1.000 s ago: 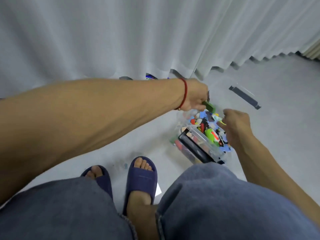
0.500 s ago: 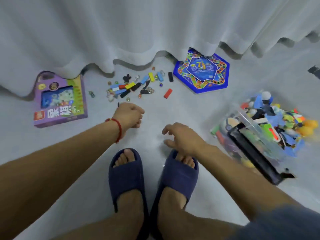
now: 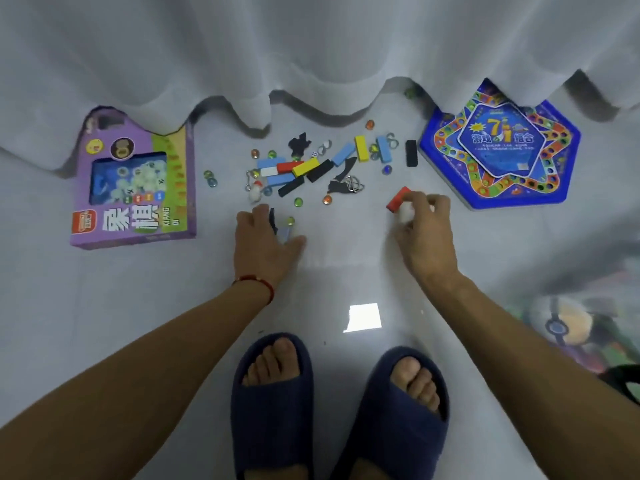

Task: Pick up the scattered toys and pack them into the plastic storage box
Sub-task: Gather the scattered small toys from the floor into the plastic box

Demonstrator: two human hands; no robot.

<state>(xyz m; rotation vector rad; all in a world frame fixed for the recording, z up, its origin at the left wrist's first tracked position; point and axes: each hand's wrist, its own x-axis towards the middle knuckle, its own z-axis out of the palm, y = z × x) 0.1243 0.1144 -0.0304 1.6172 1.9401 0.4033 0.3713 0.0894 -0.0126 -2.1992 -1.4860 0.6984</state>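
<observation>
pale floor strewn with blocks — right hand (image 3: 424,233) fingers pinch a red block (image 3: 397,199), left hand (image 3: 265,242) fingers spread flat, gripping nothing.

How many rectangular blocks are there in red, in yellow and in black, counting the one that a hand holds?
red blocks: 2, one held by the right hand
yellow blocks: 2
black blocks: 3
Total: 7

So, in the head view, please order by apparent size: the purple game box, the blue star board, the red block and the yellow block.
1. purple game box and blue star board: they look alike, no clear ranking.
2. yellow block and red block: both tiny; the right hand partly hides the red one.
</observation>
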